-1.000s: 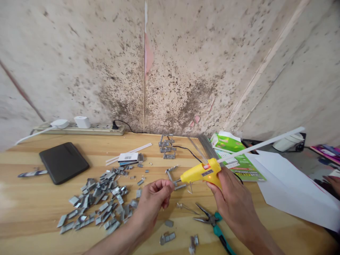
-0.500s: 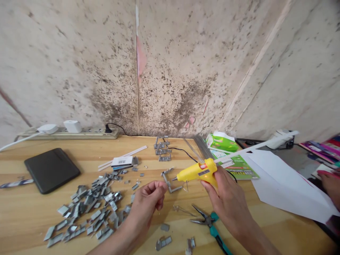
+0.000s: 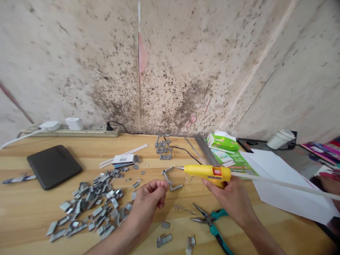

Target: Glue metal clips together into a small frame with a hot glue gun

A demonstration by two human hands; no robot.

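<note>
My right hand is wrapped round the handle of a yellow hot glue gun. A long white glue stick runs out of its back to the right. The gun's metal nozzle points left, close to the upper end of a bent grey metal frame. My left hand is closed in a pinch at that frame's left side, its fingertips partly covering it. Thin wires lie between my hands. Below them, pliers with teal handles rest with their jaws apart.
Many loose grey metal pieces are heaped at left, beside a black tablet-like slab. Joined grey frames stand at the back. A power strip runs along the wall. White paper and another person's hand are at right.
The glue gun has swung to nearly level, and its nozzle has risen to the frame's upper end. The glue stick now slopes down to the right. My left hand has barely moved.
</note>
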